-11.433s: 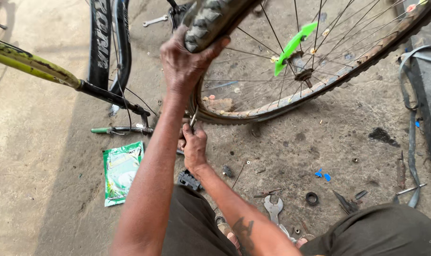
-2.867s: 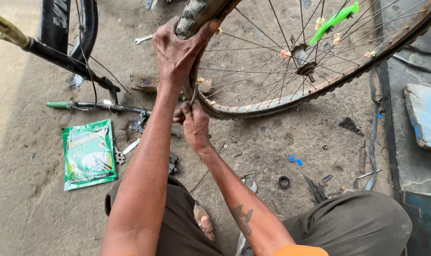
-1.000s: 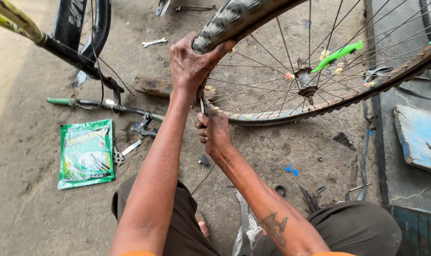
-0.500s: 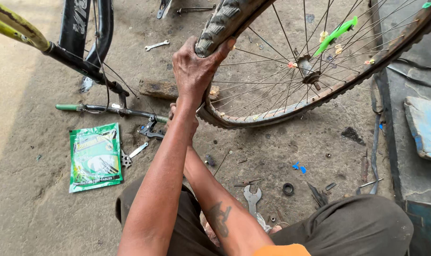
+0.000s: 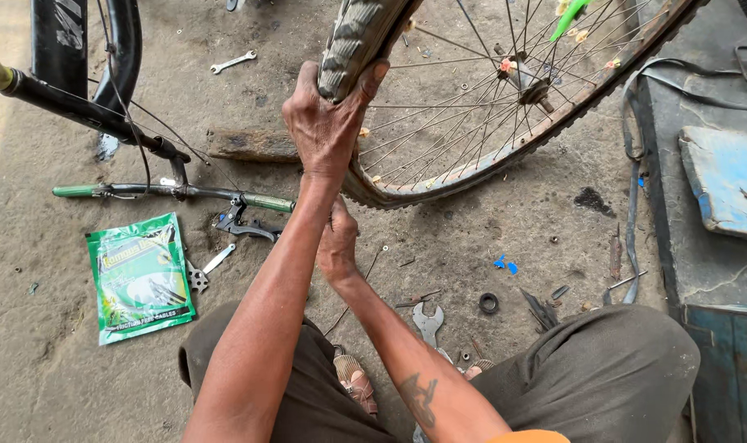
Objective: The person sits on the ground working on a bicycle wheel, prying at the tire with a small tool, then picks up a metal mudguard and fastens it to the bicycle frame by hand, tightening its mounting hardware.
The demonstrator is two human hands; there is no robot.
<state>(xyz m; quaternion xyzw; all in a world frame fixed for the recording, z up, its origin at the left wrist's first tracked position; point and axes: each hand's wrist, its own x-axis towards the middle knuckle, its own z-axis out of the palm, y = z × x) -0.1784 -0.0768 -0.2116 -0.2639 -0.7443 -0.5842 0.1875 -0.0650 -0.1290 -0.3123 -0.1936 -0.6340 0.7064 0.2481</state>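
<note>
A spoked bicycle wheel [image 5: 505,156] stands on the ground in front of me, its worn tyre [image 5: 359,37] partly lifted off the rim. My left hand [image 5: 328,123] grips the tyre near the wheel's left side, thumb over the tread. My right hand [image 5: 338,244] sits just below, close to the lower rim, with its fingers curled. My left forearm hides part of it, so whatever it may hold stays hidden. The hub [image 5: 525,78] shows small coloured spoke beads, and a green ornament [image 5: 570,12] sits on the spokes above it.
A green packet [image 5: 141,275] lies at the left, beside a handlebar with green grips [image 5: 172,191] and a brake lever [image 5: 242,223]. A spanner [image 5: 427,321] and a black ring [image 5: 488,303] lie near my knees. A blue board [image 5: 726,189] and a rubber strip [image 5: 632,164] lie at the right.
My right hand has come down from the rim behind my left forearm and now shows below it. My left hand keeps its grip on the tyre.
</note>
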